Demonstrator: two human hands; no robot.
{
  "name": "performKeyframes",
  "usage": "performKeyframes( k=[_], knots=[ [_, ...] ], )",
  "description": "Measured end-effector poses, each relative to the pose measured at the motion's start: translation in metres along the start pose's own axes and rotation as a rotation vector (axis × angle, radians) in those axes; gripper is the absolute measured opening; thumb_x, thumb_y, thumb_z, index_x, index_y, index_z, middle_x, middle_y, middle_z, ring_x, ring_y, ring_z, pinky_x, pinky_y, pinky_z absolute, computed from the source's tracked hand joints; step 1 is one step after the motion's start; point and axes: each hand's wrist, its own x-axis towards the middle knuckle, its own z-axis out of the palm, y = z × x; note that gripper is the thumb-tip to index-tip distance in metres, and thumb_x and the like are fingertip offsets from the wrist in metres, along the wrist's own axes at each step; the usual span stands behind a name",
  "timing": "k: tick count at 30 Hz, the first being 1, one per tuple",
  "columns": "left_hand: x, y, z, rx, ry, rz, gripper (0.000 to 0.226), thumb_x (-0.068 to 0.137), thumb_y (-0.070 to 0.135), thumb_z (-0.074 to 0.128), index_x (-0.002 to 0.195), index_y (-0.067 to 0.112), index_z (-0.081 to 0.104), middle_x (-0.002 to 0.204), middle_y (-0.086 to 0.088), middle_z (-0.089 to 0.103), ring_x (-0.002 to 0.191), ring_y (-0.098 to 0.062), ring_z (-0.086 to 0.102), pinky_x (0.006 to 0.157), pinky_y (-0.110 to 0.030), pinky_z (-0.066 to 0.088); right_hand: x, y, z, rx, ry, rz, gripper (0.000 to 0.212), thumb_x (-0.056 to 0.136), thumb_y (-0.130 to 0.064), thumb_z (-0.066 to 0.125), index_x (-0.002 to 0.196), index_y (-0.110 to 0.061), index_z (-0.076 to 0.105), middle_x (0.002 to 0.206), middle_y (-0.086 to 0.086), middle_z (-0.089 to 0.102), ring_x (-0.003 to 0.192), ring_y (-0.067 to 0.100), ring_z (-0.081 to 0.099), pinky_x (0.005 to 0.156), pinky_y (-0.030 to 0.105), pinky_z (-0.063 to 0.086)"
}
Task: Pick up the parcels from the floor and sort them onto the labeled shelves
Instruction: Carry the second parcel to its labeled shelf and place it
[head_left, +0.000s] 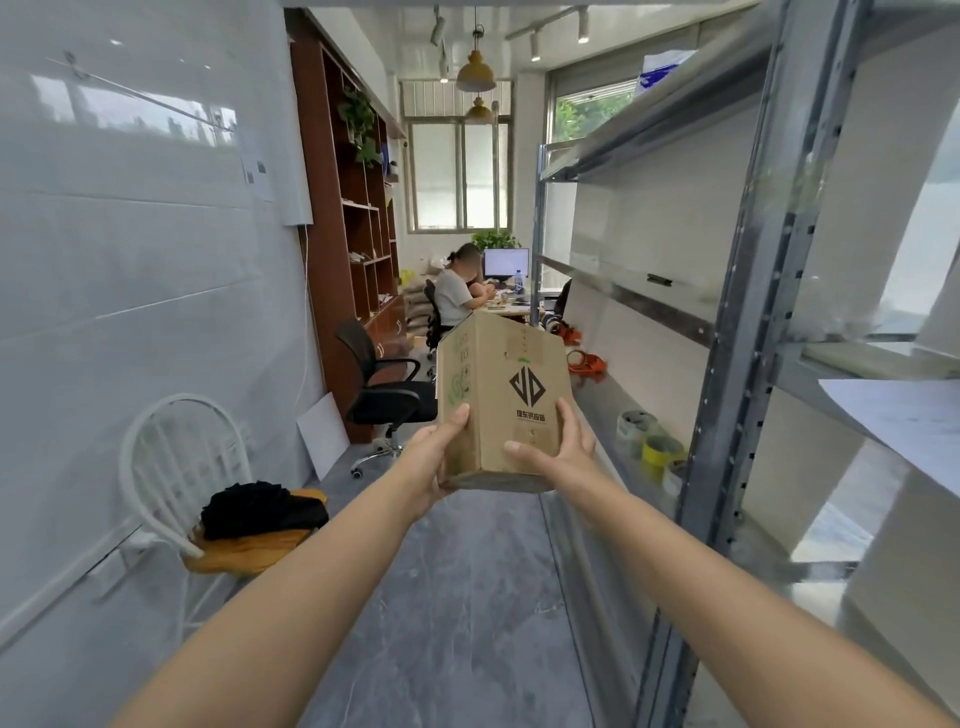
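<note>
Left hand (434, 457): gripping the box at its lower left corner, thumb on the left face, fingers under the bottom.
Right hand (558, 449): gripping the box at its lower right, thumb on the front face, fingers up the right edge.
Box (501, 395): brown cardboard with a black diamond logo, held in the air by both hands at arm's length, tilted with one vertical edge toward the camera; off the floor and not on any shelf.
Floor (467, 597): grey marbled tiles, a bare lane running forward under the arms.
Chair (176, 467): white, against the left wall, with a black cloth (262, 509) on its wooden seat.
Rack (737, 322): grey metal shelving along the right side, its near upright just right of the right forearm; a white sheet lies on the nearest level.
Tape rolls (649, 441): on the low shelf, right of the box.
Office chair (387, 384): black, behind the box to the left, partly in the lane.
Sandals (584, 361): orange, on the low shelf farther back.
Far end: a person sits at a desk (511, 307) with a monitor, below a window.
</note>
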Motion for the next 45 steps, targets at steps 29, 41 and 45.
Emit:
performKeyframes(
  k=[29, 41, 45],
  knots=[
    [-0.012, 0.002, 0.005, -0.045, -0.037, -0.140, 0.077, 0.057, 0.081, 0.061, 0.114, 0.031, 0.068, 0.120, -0.008, 0.068, 0.111, -0.031, 0.062, 0.092, -0.054, 0.051, -0.014, -0.004, -0.028, 0.675, -0.590, 0.179, 0.092, 0.054, -0.051, 0.078, 0.135, -0.017, 0.050, 0.128, 0.013, 0.045, 0.124, 0.033, 0.039, 0.092, 0.056, 0.048],
    [-0.013, 0.008, -0.005, 0.075, 0.125, 0.097, 0.047, 0.075, 0.036, 0.076, 0.113, 0.011, 0.064, 0.103, -0.008, 0.075, 0.093, -0.025, 0.070, 0.072, -0.034, 0.055, -0.018, 0.002, -0.028, 0.262, -0.125, -0.021, 0.036, 0.094, -0.018, 0.038, 0.126, -0.030, 0.048, 0.114, -0.007, 0.063, 0.106, 0.013, 0.060, 0.086, 0.031, 0.051],
    [-0.020, 0.009, -0.001, 0.191, 0.044, 0.114, 0.037, 0.079, 0.038, 0.072, 0.110, 0.020, 0.064, 0.106, -0.004, 0.074, 0.097, -0.022, 0.069, 0.072, -0.031, 0.053, -0.021, 0.000, -0.029, 0.231, -0.056, -0.075, 0.056, 0.096, -0.008, 0.031, 0.139, -0.044, 0.027, 0.121, -0.016, 0.054, 0.108, 0.008, 0.056, 0.084, 0.028, 0.049]
  ],
)
